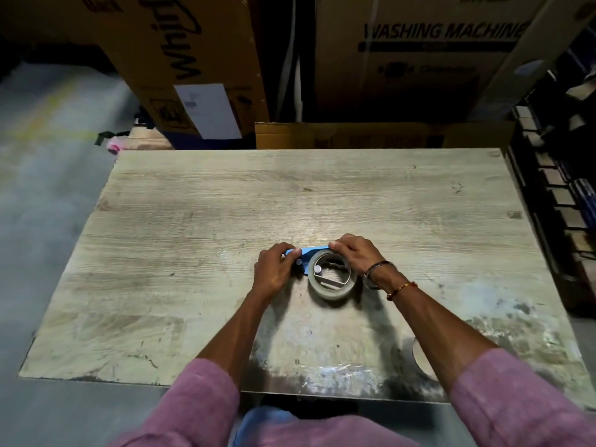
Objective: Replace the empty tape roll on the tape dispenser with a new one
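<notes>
Head view looks down on a worn wood-grain desk (193,221) where both hands meet over a blue tape dispenser (308,253) lying near the middle of the desk, a little toward the near edge. A roll of clear packing tape (332,293) sits on the dispenser's hub, its open core showing the inner plastic parts. The left hand (274,272) is closed around the dispenser's front end, thumb and fingers pinching the blue body. The right hand (354,253) is curled over the far side of the roll, fingertips pressing on its upper rim — the two hands nearly touch at the dispenser's top edge. On the right wrist are a metal bangle (375,272) and a red-orange thread (401,289). Pink sleeves (200,404) cover both forearms near the bottom of the view.

Close to the near right edge of the desk, partly hidden by the right forearm, lies a brown cardboard ring (422,362) — well apart from the dispenser. Behind the desk stand large cardboard boxes, one printed "WASHING MACHINE" (419,59).
</notes>
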